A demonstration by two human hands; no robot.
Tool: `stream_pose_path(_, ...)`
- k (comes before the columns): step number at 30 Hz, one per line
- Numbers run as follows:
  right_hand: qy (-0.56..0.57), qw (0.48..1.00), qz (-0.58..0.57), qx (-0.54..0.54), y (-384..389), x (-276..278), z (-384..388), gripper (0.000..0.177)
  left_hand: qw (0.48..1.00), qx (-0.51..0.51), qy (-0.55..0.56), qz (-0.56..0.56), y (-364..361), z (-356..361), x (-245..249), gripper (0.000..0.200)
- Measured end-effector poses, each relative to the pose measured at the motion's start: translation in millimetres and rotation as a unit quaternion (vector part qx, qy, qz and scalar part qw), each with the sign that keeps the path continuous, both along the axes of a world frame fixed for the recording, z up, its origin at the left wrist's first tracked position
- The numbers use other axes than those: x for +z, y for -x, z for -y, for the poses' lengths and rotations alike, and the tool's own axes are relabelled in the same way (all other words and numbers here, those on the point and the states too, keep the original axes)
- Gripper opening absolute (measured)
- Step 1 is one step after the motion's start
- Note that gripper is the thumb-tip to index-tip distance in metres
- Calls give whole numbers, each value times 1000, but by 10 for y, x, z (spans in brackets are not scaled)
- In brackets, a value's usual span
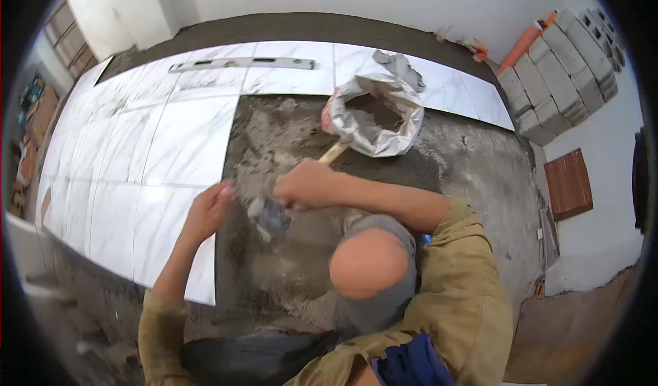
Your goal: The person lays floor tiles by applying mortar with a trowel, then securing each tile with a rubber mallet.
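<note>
My right hand (pixel 305 184) is closed around the wooden handle (pixel 334 154) of a mallet. The mallet's grey head (pixel 271 218) is blurred and sits low over the bare mortar bed (pixel 274 129). To its left, my left hand (pixel 208 213) hovers at the edge of the white marbled tiles (pixel 185 136). Its fingers reach toward the mallet, slightly blurred and apart from it, and I see nothing in them. Beyond my right hand stands an opened white sack (pixel 411 129) with grey-brown powder inside. My bent knee (pixel 370 262) is just right of the mallet.
A spirit level (pixel 243 63) lies on the far tiles. A crumpled grey cloth or bag (pixel 399 69) rests behind the sack. Grey blocks (pixel 555 84) are stacked by the right wall, with an orange tube-like object (pixel 521 46) beside them. A brown panel (pixel 567 184) is at right.
</note>
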State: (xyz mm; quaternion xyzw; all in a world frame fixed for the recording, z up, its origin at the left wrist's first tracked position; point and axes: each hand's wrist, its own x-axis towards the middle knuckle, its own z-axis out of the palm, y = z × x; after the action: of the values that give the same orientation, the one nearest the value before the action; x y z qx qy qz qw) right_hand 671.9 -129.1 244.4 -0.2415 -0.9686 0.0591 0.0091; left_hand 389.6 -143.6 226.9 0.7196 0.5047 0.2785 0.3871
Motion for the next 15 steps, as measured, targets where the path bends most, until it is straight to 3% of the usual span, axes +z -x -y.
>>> stream_pose_path(2,-30,981,-114,-155,-768,55,-499,20,997,48,47,28,314,-13,-302,33)
stream_pose_path(3,-27,980,-117,-160,-1185,90,-800,20,994,91,64,2,405,79,-283,30)
stream_pose_path(5,-8,895,-50,-443,-2111,188,-1497,25,980,153,81,-102,718,188,-458,28)
stream_pose_path(6,-69,895,-55,-438,-2559,152,-1797,20,966,171,49,-189,918,260,-573,27)
stream_pose_path(7,-61,861,-14,-504,-2975,67,-2137,22,941,171,53,-288,889,342,-397,26)
stream_pose_path(8,-105,838,-70,-530,-3504,-246,-2511,23,946,204,87,-234,1121,502,-566,25)
stream_pose_path(10,-176,840,98,-504,-4506,-929,-3309,22,905,191,136,-354,1227,665,-345,23)
stream_pose_path(11,-141,844,122,-504,-4888,-1184,-3538,24,921,284,111,-244,1851,988,-872,23)
stream_pose_path(12,-107,848,138,-501,-4987,-1260,-3615,26,908,213,66,-355,1390,811,-291,26)
stream_pose_path(13,-261,906,52,-330,-5446,-1785,-3858,27,846,178,59,-499,1522,984,-312,26)
stream_pose_path(14,-185,913,59,-359,-5498,-1876,-4176,31,798,263,292,-457,1290,810,47,23)
stream_pose_path(15,-150,906,61,-390,-5410,-2005,-4317,35,808,238,197,-502,1486,1050,-21,20)
